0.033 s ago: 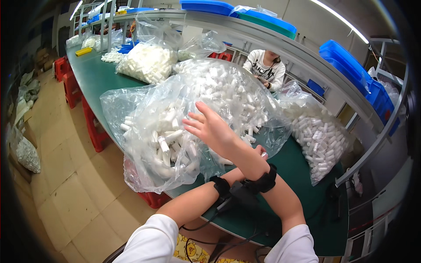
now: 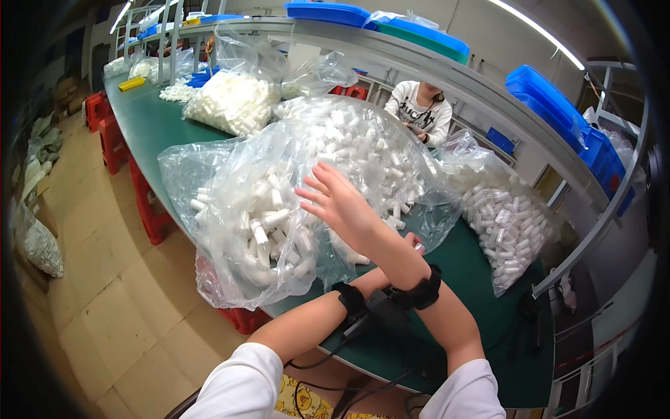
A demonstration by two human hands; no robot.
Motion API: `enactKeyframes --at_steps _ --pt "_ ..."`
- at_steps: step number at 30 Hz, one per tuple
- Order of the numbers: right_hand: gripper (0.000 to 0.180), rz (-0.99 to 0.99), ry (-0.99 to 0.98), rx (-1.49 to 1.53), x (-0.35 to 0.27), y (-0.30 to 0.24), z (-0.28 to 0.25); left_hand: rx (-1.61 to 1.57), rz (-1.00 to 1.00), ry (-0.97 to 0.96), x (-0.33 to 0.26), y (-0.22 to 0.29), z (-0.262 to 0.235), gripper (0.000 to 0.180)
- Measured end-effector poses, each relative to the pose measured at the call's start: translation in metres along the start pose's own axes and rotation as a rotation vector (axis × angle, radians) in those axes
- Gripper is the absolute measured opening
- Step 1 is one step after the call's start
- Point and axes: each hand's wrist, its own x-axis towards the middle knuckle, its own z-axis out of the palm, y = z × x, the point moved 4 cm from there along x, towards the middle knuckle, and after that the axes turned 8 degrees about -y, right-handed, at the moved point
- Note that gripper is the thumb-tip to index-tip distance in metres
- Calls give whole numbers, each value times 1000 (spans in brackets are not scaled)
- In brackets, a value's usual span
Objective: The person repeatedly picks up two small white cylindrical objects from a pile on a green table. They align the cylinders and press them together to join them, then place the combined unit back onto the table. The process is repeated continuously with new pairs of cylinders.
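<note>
A large clear plastic bag (image 2: 237, 209) stuffed with small white plastic tubes lies on the green worktable (image 2: 481, 293) and hangs over its near edge. My right hand (image 2: 338, 202) reaches across to the left and rests on top of this bag, fingers spread, holding nothing. My left forearm crosses under my right one. My left hand (image 2: 416, 244) is almost wholly hidden behind my right wrist, with only a fingertip showing near the bag's lower right side. Both wrists wear black bands with cables.
More clear bags of white parts lie at the right (image 2: 506, 216) and further back (image 2: 234, 101). A person in a white top (image 2: 421, 108) sits across the table. Blue bins (image 2: 558, 98) line the overhead shelf. Red stools (image 2: 150, 202) stand along the left aisle.
</note>
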Motion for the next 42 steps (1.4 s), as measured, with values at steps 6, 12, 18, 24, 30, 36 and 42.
enactKeyframes --at_steps 6,12,18,24,30,36,42 --pt "34 -228 330 -212 -45 -18 -107 -95 44 69 8 -7 0 23" --pt "26 -211 646 -221 -130 18 -284 -608 -300 71 5 -2 -1 24" --pt "19 -204 611 379 -155 70 -311 -628 -280 39 -1 7 -14 30" --pt "16 -237 597 335 -154 67 -306 -780 -295 -33 -2 19 -16 33" --pt "15 -258 604 321 -161 69 -307 -842 -306 -105 -3 30 -9 41" --pt "15 -260 579 325 -157 67 -306 -851 -311 -162 -2 31 -8 44" --pt "15 -266 581 323 -160 67 -307 -903 -334 -158 -3 39 -6 44"
